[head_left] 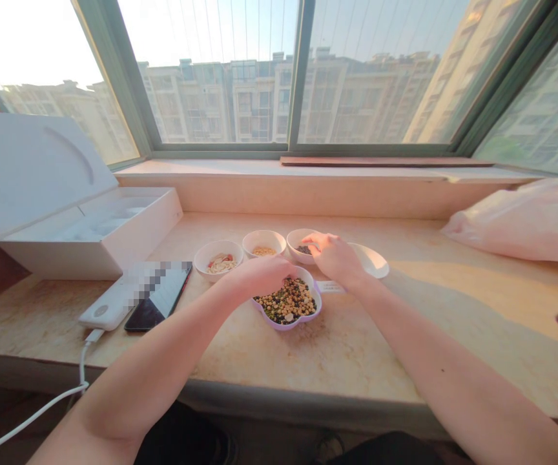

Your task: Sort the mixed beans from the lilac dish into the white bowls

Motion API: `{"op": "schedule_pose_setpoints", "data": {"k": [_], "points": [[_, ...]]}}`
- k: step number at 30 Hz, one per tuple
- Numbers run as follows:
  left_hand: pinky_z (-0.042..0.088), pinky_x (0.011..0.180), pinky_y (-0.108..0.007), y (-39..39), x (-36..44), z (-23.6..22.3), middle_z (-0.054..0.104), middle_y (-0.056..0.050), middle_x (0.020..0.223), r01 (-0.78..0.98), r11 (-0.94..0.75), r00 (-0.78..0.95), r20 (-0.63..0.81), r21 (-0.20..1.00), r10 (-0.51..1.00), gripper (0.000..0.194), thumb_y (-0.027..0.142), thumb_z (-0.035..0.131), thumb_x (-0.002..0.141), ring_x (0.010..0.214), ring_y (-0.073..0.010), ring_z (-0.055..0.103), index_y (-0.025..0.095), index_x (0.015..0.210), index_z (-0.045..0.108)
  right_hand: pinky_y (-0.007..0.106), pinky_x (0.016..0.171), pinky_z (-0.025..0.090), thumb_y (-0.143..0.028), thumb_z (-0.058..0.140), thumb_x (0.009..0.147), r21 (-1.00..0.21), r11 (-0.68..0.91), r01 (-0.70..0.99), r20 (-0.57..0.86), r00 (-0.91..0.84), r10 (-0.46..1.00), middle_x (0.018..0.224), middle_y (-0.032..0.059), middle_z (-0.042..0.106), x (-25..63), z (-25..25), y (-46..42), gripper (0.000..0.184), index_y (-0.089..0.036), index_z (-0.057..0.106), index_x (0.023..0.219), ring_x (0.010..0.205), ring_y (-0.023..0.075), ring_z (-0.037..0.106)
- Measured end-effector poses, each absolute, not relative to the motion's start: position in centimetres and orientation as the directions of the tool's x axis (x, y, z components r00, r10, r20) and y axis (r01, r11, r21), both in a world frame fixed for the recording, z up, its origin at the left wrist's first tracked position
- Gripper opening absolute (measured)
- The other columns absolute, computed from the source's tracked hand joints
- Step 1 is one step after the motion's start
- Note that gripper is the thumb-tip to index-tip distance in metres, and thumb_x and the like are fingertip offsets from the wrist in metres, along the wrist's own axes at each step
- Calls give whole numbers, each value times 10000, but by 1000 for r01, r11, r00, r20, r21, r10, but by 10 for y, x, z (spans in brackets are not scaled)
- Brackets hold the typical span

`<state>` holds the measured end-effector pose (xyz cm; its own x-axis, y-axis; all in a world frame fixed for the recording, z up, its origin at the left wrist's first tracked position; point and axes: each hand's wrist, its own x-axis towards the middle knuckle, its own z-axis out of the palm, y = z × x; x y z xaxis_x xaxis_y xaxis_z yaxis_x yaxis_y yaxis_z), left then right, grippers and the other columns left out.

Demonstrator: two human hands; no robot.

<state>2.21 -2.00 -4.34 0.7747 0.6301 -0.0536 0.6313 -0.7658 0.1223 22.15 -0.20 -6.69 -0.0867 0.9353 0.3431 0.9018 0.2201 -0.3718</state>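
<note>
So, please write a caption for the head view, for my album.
Left hand in mixed beans in a purple dish, right hand over a small white bowl.

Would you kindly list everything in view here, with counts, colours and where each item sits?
Stone windowsill: one, cream, under everything listed below.
Window: one, green-framed, behind the sill.
Flower-shaped dish: one, lilac, front centre, holding mixed beans, green, yellow and black.
Small bowls: three, white, behind the dish, holding pale slices, yellow grains, dark seeds.
Saucer: one, white, behind the right hand.
Open box: one, white, far left.
Power bank: one, white, beside the smartphone, black.
Charging cable: one, white, front left.
Plastic bag: one, pink, right.
Left hand: over the beans.
Right hand: at the dark-seed bowl.
</note>
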Motion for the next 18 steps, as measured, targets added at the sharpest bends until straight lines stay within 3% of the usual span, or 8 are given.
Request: {"op": "schedule_pose_setpoints", "data": {"k": [7, 12, 18], "points": [[418, 706, -277, -18, 27, -48, 751, -88, 984, 621, -781, 783, -98, 61, 615, 322, 78, 454, 918, 851, -202, 646, 185, 984, 750, 347, 836, 498, -209, 530, 929, -393, 260, 882, 357, -114, 927, 1143, 40, 780, 225, -58, -17, 269, -218, 772, 1045, 970, 240, 699], [420, 713, -273, -20, 29, -49, 743, -67, 906, 628, -770, 778, -80, 111, 623, 319, 29, 464, 867, 813, -189, 636, 182, 839, 743, 334, 795, 478, -220, 538, 932, -389, 298, 872, 384, -140, 912, 1088, 28, 786, 226, -56, -19, 247, -217, 778, 989, 891, 217, 678], [430, 719, -272, -20, 29, -48, 741, -65, 893, 629, -764, 777, -85, 143, 624, 339, 3, 449, 833, 818, -190, 648, 180, 845, 738, 332, 817, 485, -229, 542, 952, -356, 345, 868, 380, -203, 903, 1136, 35, 776, 226, -60, -15, 243, -219, 778, 1008, 884, 205, 680]]}}
